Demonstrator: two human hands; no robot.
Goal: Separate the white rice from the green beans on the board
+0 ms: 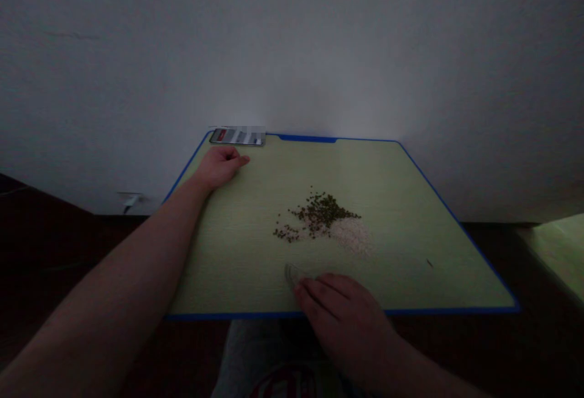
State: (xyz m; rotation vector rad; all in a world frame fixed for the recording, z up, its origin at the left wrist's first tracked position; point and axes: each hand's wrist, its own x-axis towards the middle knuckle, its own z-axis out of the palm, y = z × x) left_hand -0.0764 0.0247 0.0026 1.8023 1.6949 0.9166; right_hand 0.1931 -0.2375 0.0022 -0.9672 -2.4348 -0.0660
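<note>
My left hand (221, 167) rests on the far left of the pale green tabletop (246, 203), just below a phone. Its fingers are curled in and the thumb points right; nothing shows in it. Near the front edge, my right hand (344, 303) is closed around a small clear, see-through vessel (292, 274), whose rounded rim shows left of the fingers. The rest of that vessel is hidden by the hand. Beyond it lies a loose pile of green and brown beans (325, 208), partly mixed with a heap of whitish grains (351, 235).
The phone (238, 137) lies at the far left corner with its screen lit. A blue edge strip (442, 311) runs round the table. A small dark sliver (429, 263) lies at the right. A plain wall (310, 45) stands behind; a white plug (131, 200) sits low at left.
</note>
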